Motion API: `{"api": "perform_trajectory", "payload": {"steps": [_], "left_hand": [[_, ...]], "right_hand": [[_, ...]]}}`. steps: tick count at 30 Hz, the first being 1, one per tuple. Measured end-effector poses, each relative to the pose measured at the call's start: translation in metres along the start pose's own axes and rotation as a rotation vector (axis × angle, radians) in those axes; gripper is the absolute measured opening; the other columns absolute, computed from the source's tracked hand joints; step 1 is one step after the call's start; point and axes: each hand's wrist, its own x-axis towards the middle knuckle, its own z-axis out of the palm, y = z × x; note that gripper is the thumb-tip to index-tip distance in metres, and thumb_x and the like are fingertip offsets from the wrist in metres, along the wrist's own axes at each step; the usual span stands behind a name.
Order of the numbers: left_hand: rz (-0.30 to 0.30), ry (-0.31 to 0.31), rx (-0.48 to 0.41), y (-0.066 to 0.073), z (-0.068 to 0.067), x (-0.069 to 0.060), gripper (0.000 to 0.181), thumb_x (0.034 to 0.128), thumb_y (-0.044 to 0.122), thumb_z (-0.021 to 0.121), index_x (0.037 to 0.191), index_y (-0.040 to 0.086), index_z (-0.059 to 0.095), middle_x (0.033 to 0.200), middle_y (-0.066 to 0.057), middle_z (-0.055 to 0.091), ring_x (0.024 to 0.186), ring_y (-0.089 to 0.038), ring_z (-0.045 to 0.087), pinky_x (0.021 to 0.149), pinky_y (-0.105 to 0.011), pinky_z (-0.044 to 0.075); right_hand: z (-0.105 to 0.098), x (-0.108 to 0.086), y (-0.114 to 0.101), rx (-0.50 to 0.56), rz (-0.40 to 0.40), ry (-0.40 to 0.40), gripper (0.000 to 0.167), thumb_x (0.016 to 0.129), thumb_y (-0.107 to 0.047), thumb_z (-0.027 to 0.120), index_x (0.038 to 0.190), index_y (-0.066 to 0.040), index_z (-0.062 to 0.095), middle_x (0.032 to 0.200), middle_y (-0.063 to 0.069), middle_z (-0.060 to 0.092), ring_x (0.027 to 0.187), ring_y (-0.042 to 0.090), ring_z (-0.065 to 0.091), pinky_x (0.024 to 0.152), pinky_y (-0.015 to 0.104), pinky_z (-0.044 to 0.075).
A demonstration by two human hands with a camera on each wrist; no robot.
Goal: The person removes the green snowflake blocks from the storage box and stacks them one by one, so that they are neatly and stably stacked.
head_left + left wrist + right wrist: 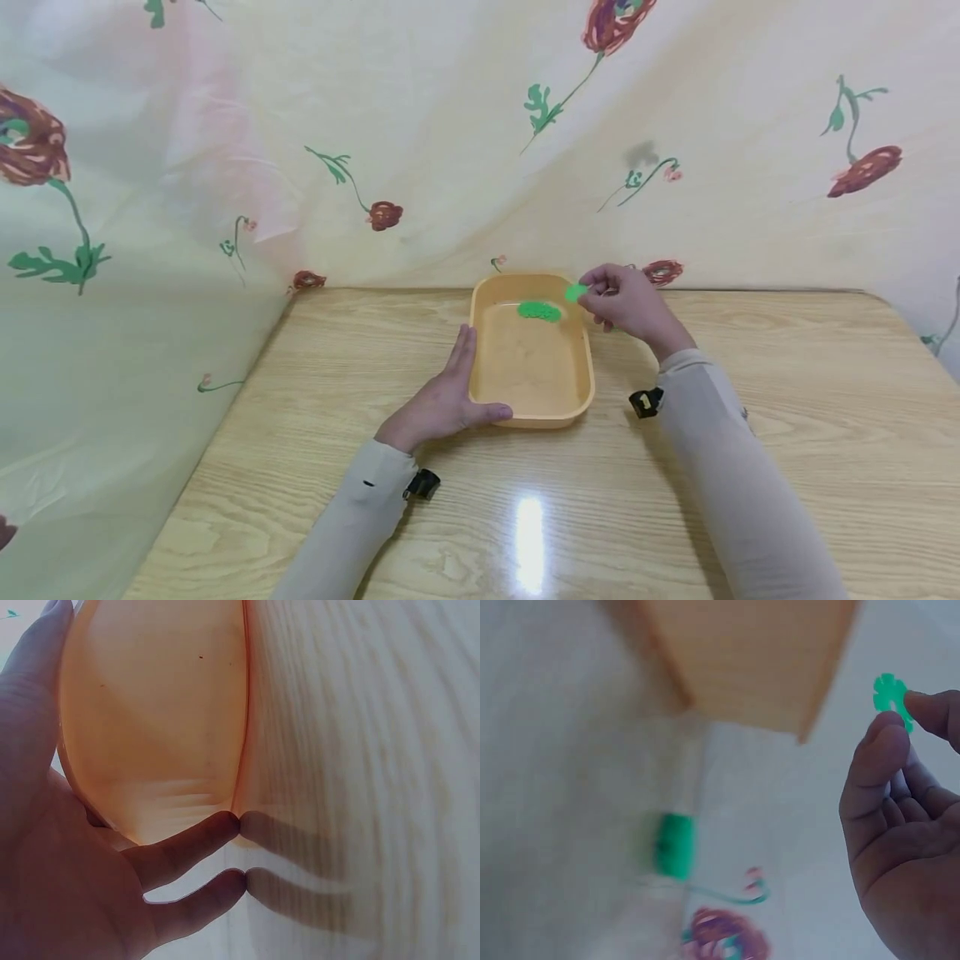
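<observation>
A shallow orange plastic tray (525,367) stands on the table with a row of green notched discs (538,311) at its far end. My left hand (442,398) rests against the tray's near left corner, its fingers straight along the side and the thumb on the near rim. Two of its fingertips (225,821) touch the tabletop. Above the far right rim, my right hand (626,302) pinches a flat green notched disc (889,696) between thumb and finger. Beside the tray, mostly hidden under that hand, is a blurred green piece or stack (675,846).
The wood-grain table (360,358) meets a flowered cloth (450,150) just behind the tray. The cloth also hangs along the left side. A bright light reflection (529,542) lies on the tabletop in front.
</observation>
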Motion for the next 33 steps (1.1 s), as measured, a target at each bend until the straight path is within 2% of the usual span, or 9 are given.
{"api": "perform_trajectory", "payload": {"steps": [4,9,16,25,28,33], "left_hand": [[0.006,0.002,0.001,0.001,0.0,0.0,0.131,0.0807,0.056,0.081,0.161,0.018,-0.015,0.167,-0.001,-0.02,0.151,-0.029,0.007,0.116,-0.046,0.025],[0.006,0.004,0.009,0.003,0.0,-0.002,0.131,0.0804,0.056,0.081,0.161,0.018,-0.015,0.167,-0.001,-0.02,0.151,-0.029,0.006,0.116,-0.047,0.025],[-0.001,-0.001,0.002,0.002,0.0,-0.002,0.131,0.08,0.055,0.082,0.161,0.019,-0.014,0.167,0.0,-0.02,0.152,-0.027,0.004,0.117,-0.046,0.025],[0.006,-0.002,0.006,0.001,0.002,-0.001,0.131,0.0806,0.054,0.082,0.161,0.018,-0.015,0.167,0.0,-0.021,0.152,-0.027,0.003,0.117,-0.046,0.022],[-0.004,-0.001,0.007,0.001,0.002,0.0,0.131,0.0802,0.055,0.082,0.161,0.019,-0.016,0.167,-0.001,-0.021,0.152,-0.027,0.003,0.117,-0.046,0.022],[-0.004,0.008,0.002,0.002,0.002,0.002,0.131,0.0802,0.055,0.082,0.161,0.019,-0.015,0.167,-0.001,-0.02,0.151,-0.026,0.003,0.117,-0.046,0.022]], "right_hand": [[0.002,-0.007,0.019,0.015,-0.007,-0.026,0.035,0.096,-0.008,0.068,0.124,0.009,0.057,0.098,0.021,0.064,0.069,0.021,0.064,0.059,0.033,0.056],[0.004,-0.011,0.032,0.092,-0.019,-0.023,0.032,0.095,-0.001,0.067,0.122,0.012,0.055,0.094,0.023,0.07,0.068,0.029,0.07,0.062,0.038,0.059],[0.005,-0.015,0.033,0.129,-0.011,-0.057,0.032,0.096,-0.001,0.065,0.123,0.013,0.055,0.098,0.024,0.072,0.073,0.029,0.073,0.067,0.045,0.06],[0.002,-0.015,0.034,0.114,-0.001,-0.056,0.034,0.097,-0.003,0.065,0.124,0.014,0.053,0.1,0.025,0.071,0.076,0.029,0.073,0.067,0.043,0.06],[-0.004,-0.015,0.036,0.114,0.004,-0.027,0.039,0.098,-0.008,0.066,0.127,0.012,0.052,0.105,0.028,0.07,0.078,0.03,0.073,0.07,0.045,0.06],[-0.024,-0.017,0.046,0.098,0.02,0.095,0.046,0.098,-0.017,0.065,0.134,0.007,0.049,0.108,0.028,0.068,0.077,0.027,0.073,0.07,0.041,0.06]]}}
